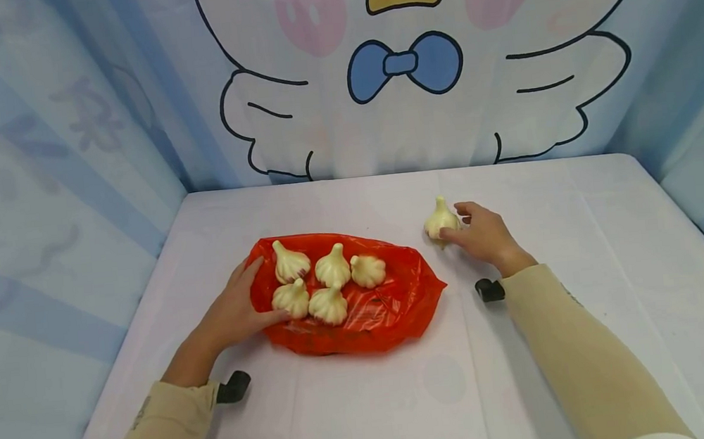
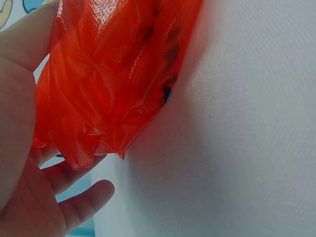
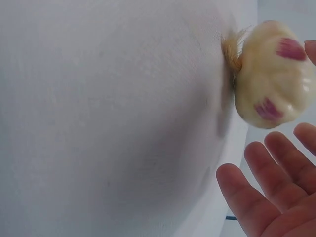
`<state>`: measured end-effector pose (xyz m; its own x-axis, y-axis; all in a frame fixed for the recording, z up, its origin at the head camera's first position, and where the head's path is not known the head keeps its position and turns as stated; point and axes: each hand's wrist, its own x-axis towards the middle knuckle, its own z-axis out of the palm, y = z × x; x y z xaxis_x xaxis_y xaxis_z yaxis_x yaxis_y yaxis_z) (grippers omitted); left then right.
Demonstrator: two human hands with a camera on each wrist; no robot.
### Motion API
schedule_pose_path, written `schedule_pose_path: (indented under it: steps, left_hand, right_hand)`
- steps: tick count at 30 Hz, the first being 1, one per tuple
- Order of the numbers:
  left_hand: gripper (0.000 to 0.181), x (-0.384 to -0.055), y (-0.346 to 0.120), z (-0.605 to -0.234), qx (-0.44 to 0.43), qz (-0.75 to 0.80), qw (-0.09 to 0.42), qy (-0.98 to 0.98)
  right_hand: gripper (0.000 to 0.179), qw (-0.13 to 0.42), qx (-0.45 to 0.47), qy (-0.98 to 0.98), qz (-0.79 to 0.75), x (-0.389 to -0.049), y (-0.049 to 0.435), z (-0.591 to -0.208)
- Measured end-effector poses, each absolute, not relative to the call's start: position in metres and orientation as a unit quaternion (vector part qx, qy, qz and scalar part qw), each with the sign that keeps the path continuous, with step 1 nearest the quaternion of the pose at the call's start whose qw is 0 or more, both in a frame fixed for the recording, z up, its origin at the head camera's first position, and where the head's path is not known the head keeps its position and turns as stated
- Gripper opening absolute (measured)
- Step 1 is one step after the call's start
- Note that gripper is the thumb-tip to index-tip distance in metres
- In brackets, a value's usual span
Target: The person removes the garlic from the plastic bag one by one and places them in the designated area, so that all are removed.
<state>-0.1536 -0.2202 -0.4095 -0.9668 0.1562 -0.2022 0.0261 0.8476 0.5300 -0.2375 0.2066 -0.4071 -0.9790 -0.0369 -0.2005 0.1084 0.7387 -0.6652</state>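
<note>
Reaching my right hand (image 1: 484, 235), fingers loosely spread, against the lone cream garlic bulb (image 1: 440, 219) on the white table (image 1: 583, 239); left hand (image 1: 234, 312) lies flat on the red plastic bag (image 1: 392, 307). Risk: bulb rolls off ungripped.

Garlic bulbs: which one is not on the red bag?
The garlic bulb at the right hand; it stands alone on the table, the other five lie on the bag.
</note>
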Motion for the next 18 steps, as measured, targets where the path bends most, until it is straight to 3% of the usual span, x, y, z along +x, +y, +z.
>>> schedule_pose_path:
  steps: [13, 18]
  left_hand:
    - [0.117, -0.154, -0.219, -0.406, 0.050, 0.272, 0.126, 0.953]
    - [0.118, -0.153, -0.220, -0.407, 0.051, 0.272, 0.125, 0.953]
  right_hand:
    - [0.076, 0.092, 0.014, 0.928, -0.360, -0.235, 0.209, -0.404]
    - [0.074, 0.063, -0.011, 0.930, -0.361, -0.229, 0.204, -0.396]
